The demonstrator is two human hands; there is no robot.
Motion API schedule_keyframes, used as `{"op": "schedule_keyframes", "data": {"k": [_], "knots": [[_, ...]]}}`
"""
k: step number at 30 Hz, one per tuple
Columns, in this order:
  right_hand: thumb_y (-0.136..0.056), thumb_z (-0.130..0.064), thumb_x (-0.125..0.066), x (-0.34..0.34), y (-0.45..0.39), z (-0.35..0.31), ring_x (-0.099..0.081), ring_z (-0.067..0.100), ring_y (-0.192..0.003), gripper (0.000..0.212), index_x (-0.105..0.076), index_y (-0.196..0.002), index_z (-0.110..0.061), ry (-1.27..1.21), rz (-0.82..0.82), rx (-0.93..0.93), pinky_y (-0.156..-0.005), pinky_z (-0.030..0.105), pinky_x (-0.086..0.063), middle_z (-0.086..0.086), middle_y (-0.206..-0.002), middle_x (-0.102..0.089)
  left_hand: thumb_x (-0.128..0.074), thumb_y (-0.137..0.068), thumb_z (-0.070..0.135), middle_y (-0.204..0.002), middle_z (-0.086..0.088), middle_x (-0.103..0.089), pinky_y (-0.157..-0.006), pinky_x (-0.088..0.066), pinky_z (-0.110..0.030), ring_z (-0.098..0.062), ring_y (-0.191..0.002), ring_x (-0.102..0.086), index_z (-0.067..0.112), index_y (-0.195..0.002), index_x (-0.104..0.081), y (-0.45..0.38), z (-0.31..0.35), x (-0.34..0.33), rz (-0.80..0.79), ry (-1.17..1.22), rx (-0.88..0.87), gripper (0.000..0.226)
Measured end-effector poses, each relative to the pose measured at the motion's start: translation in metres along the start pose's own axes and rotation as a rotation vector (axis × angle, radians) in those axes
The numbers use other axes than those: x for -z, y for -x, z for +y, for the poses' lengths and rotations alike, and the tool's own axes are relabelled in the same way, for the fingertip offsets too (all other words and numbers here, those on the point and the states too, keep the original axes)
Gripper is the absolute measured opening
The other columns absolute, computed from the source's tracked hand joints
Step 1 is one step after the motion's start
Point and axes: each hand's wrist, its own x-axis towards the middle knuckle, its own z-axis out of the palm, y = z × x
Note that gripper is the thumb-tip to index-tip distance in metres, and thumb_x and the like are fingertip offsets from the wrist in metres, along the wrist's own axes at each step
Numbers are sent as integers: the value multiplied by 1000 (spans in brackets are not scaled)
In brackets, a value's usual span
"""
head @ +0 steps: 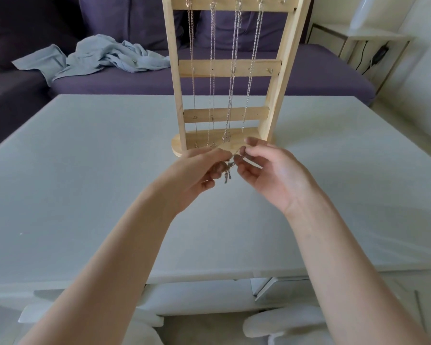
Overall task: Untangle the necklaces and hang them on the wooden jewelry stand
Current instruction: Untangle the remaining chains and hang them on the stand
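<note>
hands: left hand [199, 170] and right hand [264, 168] both pinch knot [227, 169], fingers curled
knot: 6 o'clock of stand [232, 68], above bench [85, 170]
risk: hard tug likely tightens knot, yanks hung necklaces [234, 58] off

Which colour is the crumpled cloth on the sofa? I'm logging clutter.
Pale blue crumpled cloth, clearest in the head view.

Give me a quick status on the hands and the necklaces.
Left hand and right hand both pinch a tangled necklace before the wooden stand. Four chains already hang there. Nothing in the way.
</note>
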Motion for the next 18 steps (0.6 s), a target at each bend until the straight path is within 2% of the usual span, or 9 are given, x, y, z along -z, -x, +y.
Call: {"op": "schedule_keyframes", "data": {"k": [3,6,8,12,15,18], "knots": [[-88,5,-51,0,-1,1,-58,14,-56,19,-59,-86,-12,45,42,7,-49,18,-45,1,-64,-62,-62,-89,24,-63,8,-49,-56,-32,-17,-5,-56,-40,10,-98,-69,1,-1,1,-30,-125,-13,19],[-88,6,-53,0,-1,1,-57,13,-53,18,-57,-89,-11,87,22,7,-45,18,-41,3,-65,-65,-60,-89,22,-61,8,-47,-57,-32,-16,-5,-54,-38,14,-84,-68,3,0,0,-29,-165,-27,12],[-86,7,-56,-1,-1,1,-55,13,-53,19,-58,-89,-12,160,14,23,-44,18,-40,3,-67,-65,-59,-90,20,-54,10,-47,-59,-33,-17,-5,-51,-37,16,-80,-63,3,1,-1,18,-151,-41,12],[-83,8,-60,-3,0,6,-53,9,-46,21,-58,-89,-11,497,67,119,-46,18,-38,3,-67,-63,-57,-91,19,-51,10,-42,-60,-34,-18,-6,-48,-35,16,-77,-58,1,1,0,71,-95,-68,14],[-82,8,-59,-2,-2,8,-52,6,-44,19,-58,-87,-10,585,137,187,-46,17,-38,2,-64,-61,-60,-89,22,-49,11,-43,-60,-34,-19,-6,-48,-38,15,-84,-61,0,-2,-1,68,-201,-33,9],[-83,5,-58,1,-4,5,-53,6,-53,19,-58,-83,-14,593,215,253,-50,16,-40,0,-68,-61,-61,-88,21,-60,7,-52,-63,-35,-20,-9,-60,-43,15,-83,-63,-1,-5,-2,112,-287,-22,8]]}}
